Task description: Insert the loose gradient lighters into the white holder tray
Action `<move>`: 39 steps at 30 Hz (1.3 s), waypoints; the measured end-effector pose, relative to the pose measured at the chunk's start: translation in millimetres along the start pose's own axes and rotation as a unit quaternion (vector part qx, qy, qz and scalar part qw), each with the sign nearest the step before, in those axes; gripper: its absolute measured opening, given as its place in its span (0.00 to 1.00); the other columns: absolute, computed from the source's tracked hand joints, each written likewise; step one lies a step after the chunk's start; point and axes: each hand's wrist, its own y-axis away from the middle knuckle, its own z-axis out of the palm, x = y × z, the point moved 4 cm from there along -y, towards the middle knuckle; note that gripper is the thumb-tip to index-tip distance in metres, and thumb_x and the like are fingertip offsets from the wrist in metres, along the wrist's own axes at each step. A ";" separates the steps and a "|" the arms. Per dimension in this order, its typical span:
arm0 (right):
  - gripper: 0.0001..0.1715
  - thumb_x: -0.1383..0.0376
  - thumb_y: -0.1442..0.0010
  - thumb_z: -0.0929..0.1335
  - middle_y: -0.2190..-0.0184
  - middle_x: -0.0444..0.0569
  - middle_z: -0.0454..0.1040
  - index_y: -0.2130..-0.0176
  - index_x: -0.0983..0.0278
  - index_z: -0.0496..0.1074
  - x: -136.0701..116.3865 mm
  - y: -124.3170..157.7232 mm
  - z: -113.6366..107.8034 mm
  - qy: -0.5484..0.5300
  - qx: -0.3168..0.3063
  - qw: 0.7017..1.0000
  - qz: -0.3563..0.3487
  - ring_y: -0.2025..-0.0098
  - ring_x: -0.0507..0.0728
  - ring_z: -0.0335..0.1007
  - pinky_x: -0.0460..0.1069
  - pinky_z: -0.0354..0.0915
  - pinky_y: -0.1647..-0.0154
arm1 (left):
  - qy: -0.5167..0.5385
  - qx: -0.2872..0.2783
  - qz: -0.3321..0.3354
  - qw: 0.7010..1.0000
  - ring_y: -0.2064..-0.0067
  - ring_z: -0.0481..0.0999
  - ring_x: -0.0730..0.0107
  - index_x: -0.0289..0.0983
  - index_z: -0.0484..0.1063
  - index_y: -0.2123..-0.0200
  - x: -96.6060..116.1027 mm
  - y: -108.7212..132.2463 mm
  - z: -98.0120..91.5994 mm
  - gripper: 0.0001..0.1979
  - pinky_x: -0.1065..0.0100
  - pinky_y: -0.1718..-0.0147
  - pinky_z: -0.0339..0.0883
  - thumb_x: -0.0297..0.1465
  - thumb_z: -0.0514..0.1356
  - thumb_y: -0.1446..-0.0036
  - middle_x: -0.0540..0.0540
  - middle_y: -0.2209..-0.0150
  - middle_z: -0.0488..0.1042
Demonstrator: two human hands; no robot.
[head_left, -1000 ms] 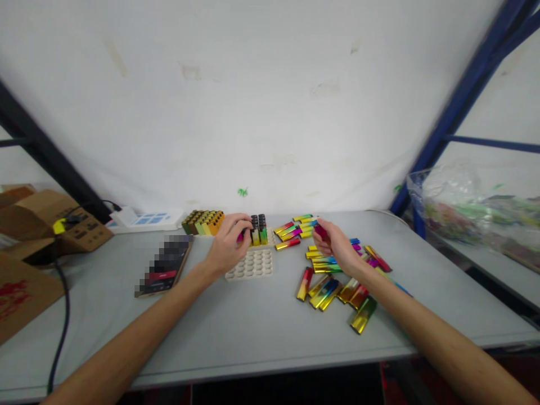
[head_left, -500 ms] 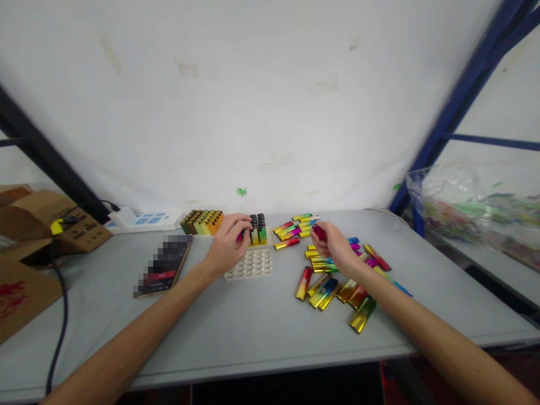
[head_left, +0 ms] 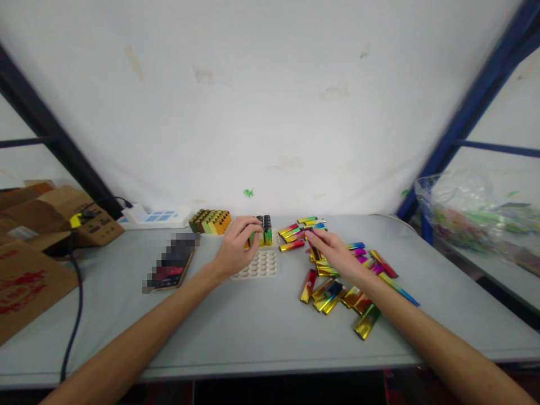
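Grey table (head_left: 253, 332), left hand (head_left: 236, 252) at tray (head_left: 258, 266), box (head_left: 25, 281) print unreadable

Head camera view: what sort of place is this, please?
Probably a packing bench in a small workshop or warehouse: a grey table strewn with loose lighters, a white slotted tray partly filled with them, cardboard boxes at the side.

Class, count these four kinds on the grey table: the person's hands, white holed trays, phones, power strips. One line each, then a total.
hands: 2, the left hand and the right hand
white holed tray: 1
phone: 1
power strip: 1
total: 5
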 end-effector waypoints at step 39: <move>0.18 0.52 0.37 0.72 0.70 0.46 0.75 0.51 0.58 0.81 -10.2 12.1 22.3 -0.042 -0.094 0.993 -0.064 0.70 0.55 0.66 0.51 0.64 0.68 | 0.003 -0.060 0.057 0.997 0.52 0.79 0.62 0.40 0.71 0.45 43.2 2.9 14.1 0.17 0.59 0.51 0.77 0.22 0.58 0.35 0.41 0.53 0.78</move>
